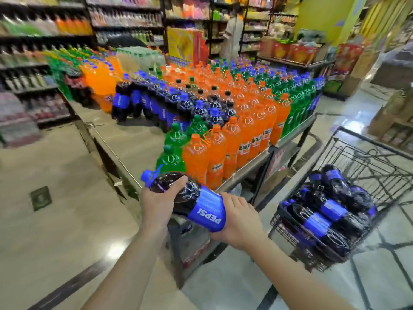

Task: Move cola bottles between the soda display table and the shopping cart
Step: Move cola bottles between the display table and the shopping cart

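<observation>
A cola bottle [190, 198] is in transit between the shopping cart [348, 153] and the soda display table [248, 168], carried nearly flat in front of the table's near corner; which way it is headed cannot be told. The left hand [158, 200] grips its shoulder, the right hand [237, 220] cups the base. Next it likely needs uprighting for the table, or lowering among the bottles lying in the cart

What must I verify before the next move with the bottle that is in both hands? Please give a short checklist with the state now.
1. Left hand grips the Pepsi bottle near its neck: ok.
2. Right hand supports its lower end: ok.
3. Blue cap is on: ok.
4. Shopping cart has room above the cola bottles lying in it: ok.
5. Display table has a free spot on its left part: ok.
6. Direction of the move: cannot tell.
</observation>
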`<control>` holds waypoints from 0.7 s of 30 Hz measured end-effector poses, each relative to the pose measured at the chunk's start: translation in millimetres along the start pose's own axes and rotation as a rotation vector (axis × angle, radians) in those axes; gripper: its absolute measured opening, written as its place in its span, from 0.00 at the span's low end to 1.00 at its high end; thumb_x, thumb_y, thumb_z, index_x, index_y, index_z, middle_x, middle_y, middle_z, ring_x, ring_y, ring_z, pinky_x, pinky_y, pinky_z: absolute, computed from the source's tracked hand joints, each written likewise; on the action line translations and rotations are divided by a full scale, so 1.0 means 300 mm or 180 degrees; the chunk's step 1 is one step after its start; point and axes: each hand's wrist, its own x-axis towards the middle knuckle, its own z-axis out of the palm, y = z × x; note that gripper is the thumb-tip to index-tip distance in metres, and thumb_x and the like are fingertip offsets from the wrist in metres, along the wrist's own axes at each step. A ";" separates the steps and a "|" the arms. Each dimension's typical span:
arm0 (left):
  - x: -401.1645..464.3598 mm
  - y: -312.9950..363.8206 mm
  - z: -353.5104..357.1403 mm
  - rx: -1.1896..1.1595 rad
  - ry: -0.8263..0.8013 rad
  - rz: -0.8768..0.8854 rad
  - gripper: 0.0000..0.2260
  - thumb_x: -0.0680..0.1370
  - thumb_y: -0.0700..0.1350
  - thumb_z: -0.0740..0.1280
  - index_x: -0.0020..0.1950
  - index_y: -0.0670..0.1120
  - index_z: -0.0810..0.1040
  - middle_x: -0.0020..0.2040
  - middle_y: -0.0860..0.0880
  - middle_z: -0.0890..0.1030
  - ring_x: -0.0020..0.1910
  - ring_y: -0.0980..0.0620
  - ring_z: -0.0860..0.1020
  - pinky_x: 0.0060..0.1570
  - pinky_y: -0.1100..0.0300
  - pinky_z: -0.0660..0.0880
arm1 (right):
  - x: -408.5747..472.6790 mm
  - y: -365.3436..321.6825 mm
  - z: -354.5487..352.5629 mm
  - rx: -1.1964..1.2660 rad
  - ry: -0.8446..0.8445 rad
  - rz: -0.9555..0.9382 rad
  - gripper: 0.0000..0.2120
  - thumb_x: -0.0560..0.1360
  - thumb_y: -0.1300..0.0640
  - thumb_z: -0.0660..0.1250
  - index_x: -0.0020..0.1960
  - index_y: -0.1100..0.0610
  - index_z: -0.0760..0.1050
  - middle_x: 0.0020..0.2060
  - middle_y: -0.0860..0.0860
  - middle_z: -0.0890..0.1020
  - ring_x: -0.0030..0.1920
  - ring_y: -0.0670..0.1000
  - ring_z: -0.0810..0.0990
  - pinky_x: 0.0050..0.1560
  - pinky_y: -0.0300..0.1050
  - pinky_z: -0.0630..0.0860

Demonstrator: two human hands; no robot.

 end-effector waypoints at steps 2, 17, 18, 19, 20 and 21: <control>0.047 0.035 -0.107 0.0019 0.0111 -0.0019 0.30 0.58 0.57 0.85 0.54 0.43 0.86 0.47 0.47 0.89 0.49 0.47 0.88 0.57 0.45 0.84 | 0.040 -0.112 0.021 0.0030 0.0000 -0.0123 0.54 0.55 0.28 0.62 0.76 0.52 0.65 0.66 0.48 0.77 0.66 0.56 0.76 0.62 0.52 0.73; 0.538 0.258 -0.789 -0.0024 0.0262 -0.0054 0.20 0.67 0.48 0.85 0.56 0.46 0.85 0.48 0.48 0.89 0.49 0.49 0.88 0.54 0.50 0.84 | 0.413 -0.874 0.246 0.0202 -0.0115 -0.0329 0.48 0.57 0.29 0.70 0.72 0.50 0.67 0.61 0.46 0.78 0.60 0.55 0.77 0.57 0.50 0.76; 0.579 0.265 -0.809 -0.0023 0.0274 -0.0055 0.20 0.68 0.48 0.85 0.57 0.46 0.85 0.49 0.48 0.89 0.48 0.49 0.88 0.52 0.51 0.84 | 0.449 -0.903 0.254 0.0245 -0.0123 -0.0326 0.48 0.58 0.29 0.69 0.72 0.50 0.67 0.61 0.46 0.78 0.60 0.55 0.77 0.57 0.50 0.76; 0.617 0.272 -0.825 -0.0017 0.0282 -0.0053 0.20 0.69 0.47 0.84 0.57 0.45 0.85 0.49 0.48 0.89 0.48 0.49 0.88 0.50 0.53 0.83 | 0.486 -0.927 0.260 0.0276 -0.0134 -0.0330 0.47 0.58 0.29 0.69 0.72 0.50 0.67 0.61 0.46 0.78 0.61 0.55 0.77 0.57 0.50 0.76; 0.659 0.272 -0.837 -0.0008 0.0285 -0.0040 0.20 0.69 0.47 0.84 0.58 0.45 0.85 0.49 0.48 0.89 0.48 0.49 0.88 0.48 0.55 0.83 | 0.525 -0.947 0.266 0.0285 -0.0166 -0.0336 0.47 0.58 0.30 0.70 0.71 0.49 0.66 0.61 0.46 0.77 0.61 0.55 0.76 0.57 0.50 0.76; 0.697 0.277 -0.841 -0.0016 0.0283 -0.0028 0.20 0.69 0.47 0.84 0.58 0.45 0.84 0.49 0.48 0.89 0.48 0.49 0.88 0.47 0.56 0.82 | 0.565 -0.961 0.275 0.0285 -0.0203 -0.0342 0.47 0.58 0.31 0.71 0.71 0.49 0.66 0.62 0.46 0.77 0.62 0.54 0.75 0.58 0.49 0.75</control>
